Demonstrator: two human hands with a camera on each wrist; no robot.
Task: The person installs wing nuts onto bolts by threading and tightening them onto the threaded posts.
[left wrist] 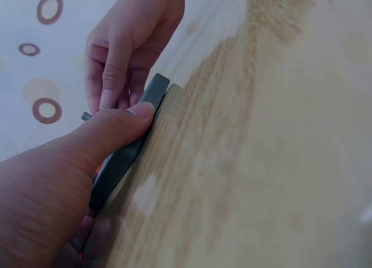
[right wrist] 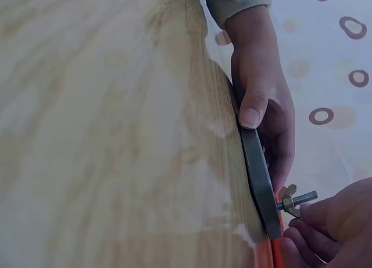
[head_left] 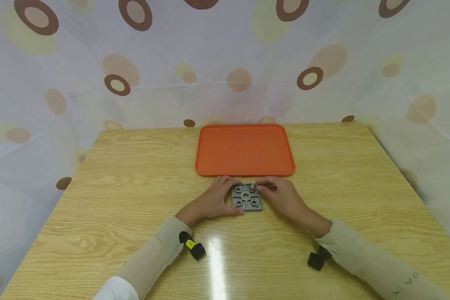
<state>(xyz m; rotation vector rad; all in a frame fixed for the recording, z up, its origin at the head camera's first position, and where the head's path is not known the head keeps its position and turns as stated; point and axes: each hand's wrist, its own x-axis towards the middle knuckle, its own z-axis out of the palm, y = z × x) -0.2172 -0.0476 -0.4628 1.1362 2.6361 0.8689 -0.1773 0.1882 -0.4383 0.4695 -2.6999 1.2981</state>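
A square grey metal plate (head_left: pixel 246 203) with ribs and round holes lies on the wooden table. My left hand (head_left: pixel 214 200) grips it from the left, thumb on the near edge and fingers at the far edge. At the plate's far right corner a threaded bolt (right wrist: pixel 308 197) sticks up. On that bolt, low down near the plate, sits a brass-coloured wing nut (right wrist: pixel 289 203). My right hand (head_left: pixel 283 196) pinches a wing of the nut with thumb and curled fingers. In the left wrist view, the plate (left wrist: pixel 125 163) appears edge-on and hides most of the bolt.
Just beyond the plate and hands, an orange tray (head_left: pixel 245 174) lies at the back of the wooden table (head_left: pixel 142 175). A patterned cloth (head_left: pixel 210 100) hangs behind the table and along its sides. Black wrist devices (head_left: pixel 198 251) are strapped over both sleeves.
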